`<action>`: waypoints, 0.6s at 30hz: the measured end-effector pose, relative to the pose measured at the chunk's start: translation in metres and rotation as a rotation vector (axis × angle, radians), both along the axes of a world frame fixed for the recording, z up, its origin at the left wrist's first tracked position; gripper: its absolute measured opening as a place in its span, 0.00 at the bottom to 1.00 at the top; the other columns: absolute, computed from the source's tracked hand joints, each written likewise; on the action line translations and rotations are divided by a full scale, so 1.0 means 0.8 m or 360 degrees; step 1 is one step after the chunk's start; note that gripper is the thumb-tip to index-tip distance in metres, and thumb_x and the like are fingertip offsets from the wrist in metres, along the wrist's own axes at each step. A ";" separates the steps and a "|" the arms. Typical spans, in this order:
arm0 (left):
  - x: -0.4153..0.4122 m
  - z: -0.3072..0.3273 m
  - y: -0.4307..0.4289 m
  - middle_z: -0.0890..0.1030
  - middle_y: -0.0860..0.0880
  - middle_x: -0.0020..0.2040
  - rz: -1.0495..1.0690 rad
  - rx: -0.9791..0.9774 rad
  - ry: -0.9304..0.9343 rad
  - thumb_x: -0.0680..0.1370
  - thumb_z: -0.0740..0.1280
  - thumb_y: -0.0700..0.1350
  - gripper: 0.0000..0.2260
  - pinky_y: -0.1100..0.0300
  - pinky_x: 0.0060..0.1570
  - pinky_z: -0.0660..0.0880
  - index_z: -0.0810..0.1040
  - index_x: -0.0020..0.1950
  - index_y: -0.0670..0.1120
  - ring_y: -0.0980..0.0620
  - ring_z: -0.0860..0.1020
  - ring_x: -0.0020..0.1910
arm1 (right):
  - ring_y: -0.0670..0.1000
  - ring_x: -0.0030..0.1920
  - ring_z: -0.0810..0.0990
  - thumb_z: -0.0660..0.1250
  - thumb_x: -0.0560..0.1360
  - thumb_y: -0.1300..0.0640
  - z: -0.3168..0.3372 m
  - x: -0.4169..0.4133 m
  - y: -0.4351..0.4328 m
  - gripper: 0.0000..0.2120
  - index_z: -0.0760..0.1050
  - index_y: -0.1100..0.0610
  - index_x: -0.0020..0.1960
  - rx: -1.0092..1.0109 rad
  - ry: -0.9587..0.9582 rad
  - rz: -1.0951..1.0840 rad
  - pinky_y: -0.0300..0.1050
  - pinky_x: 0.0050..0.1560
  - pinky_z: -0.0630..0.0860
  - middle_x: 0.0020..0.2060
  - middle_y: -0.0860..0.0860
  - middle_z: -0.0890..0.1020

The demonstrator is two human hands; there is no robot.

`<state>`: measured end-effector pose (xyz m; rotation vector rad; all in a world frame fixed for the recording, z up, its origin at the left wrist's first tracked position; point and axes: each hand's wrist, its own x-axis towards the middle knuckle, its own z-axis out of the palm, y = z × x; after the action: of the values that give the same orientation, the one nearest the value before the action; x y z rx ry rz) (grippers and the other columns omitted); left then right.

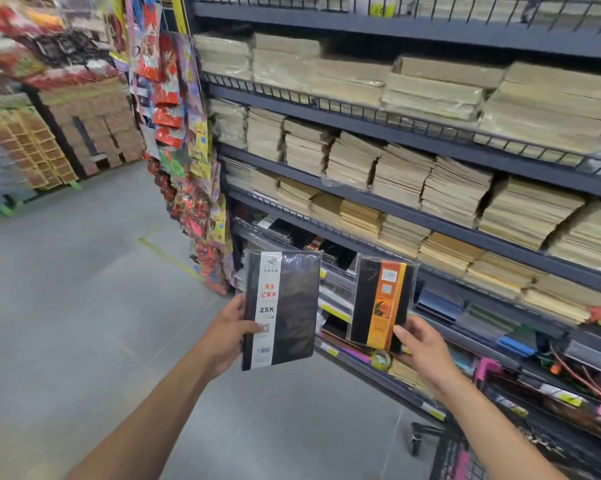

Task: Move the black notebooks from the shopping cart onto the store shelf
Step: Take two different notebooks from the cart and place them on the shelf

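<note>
2 black notebooks are held up in front of the store shelf (441,223), 1 in each hand. The larger black notebook (293,306), plastic-wrapped and banded with a white strip printed "25K", is gripped at its left edge by the left hand (228,336), with the thumb pressed on the front cover and the fingers hidden behind it. The smaller black notebook (366,301), marked by an orange band, is pinched at its lower right corner by the right hand (420,348), thumb on the front and fingers behind. Both are held upright, slightly tilted, apart from each other and in front of the lower tiers of the shelf. The upper tiers are filled with stacks of brown-covered notebooks (454,188). A corner of the shopping cart (465,452) is seen at the lower right, close against the shelf, with a caster wheel (416,441) on the grey floor (84,289). Colourful hanging packets (184,133) are displayed at the shelf's left end
</note>
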<state>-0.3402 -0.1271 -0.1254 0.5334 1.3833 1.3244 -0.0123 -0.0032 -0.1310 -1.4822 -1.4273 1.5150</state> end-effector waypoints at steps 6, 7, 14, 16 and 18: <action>-0.019 0.002 0.064 0.84 0.43 0.62 -0.0038 -0.0017 0.0021 0.74 0.61 0.21 0.27 0.44 0.59 0.79 0.75 0.67 0.44 0.41 0.82 0.62 | 0.45 0.52 0.83 0.63 0.82 0.61 -0.008 -0.025 0.050 0.12 0.76 0.47 0.60 -0.0037 0.0053 -0.0073 0.41 0.44 0.81 0.54 0.46 0.83; -0.020 0.003 0.076 0.84 0.44 0.62 -0.0050 -0.0022 0.0023 0.74 0.61 0.21 0.27 0.43 0.59 0.79 0.75 0.67 0.44 0.41 0.82 0.62 | 0.45 0.52 0.83 0.63 0.82 0.61 -0.010 -0.028 0.059 0.12 0.77 0.47 0.59 -0.0040 0.0046 -0.0079 0.43 0.45 0.81 0.54 0.46 0.84; -0.029 -0.005 0.151 0.83 0.41 0.63 -0.0130 -0.0021 0.0004 0.74 0.61 0.21 0.27 0.37 0.64 0.76 0.74 0.68 0.42 0.39 0.81 0.63 | 0.46 0.53 0.83 0.62 0.82 0.62 -0.016 -0.039 0.112 0.13 0.75 0.48 0.63 -0.0069 0.0108 -0.0122 0.43 0.46 0.80 0.55 0.47 0.84; -0.031 -0.006 0.167 0.83 0.40 0.63 -0.0147 -0.0009 -0.0011 0.74 0.61 0.20 0.27 0.37 0.65 0.75 0.74 0.69 0.41 0.38 0.81 0.63 | 0.43 0.51 0.82 0.62 0.83 0.62 -0.015 -0.040 0.124 0.12 0.74 0.48 0.61 -0.0072 0.0144 -0.0135 0.39 0.43 0.78 0.54 0.45 0.82; -0.032 -0.007 0.183 0.83 0.40 0.63 -0.0170 0.0006 -0.0014 0.74 0.61 0.20 0.27 0.36 0.65 0.75 0.74 0.69 0.41 0.38 0.81 0.64 | 0.41 0.49 0.79 0.62 0.83 0.63 -0.013 -0.038 0.136 0.13 0.73 0.46 0.60 -0.0065 0.0188 -0.0162 0.37 0.40 0.77 0.52 0.42 0.80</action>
<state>-0.3661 0.0194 -0.1309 0.5950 1.3270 1.2421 -0.0424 0.1053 -0.1411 -1.4416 -1.2409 1.5499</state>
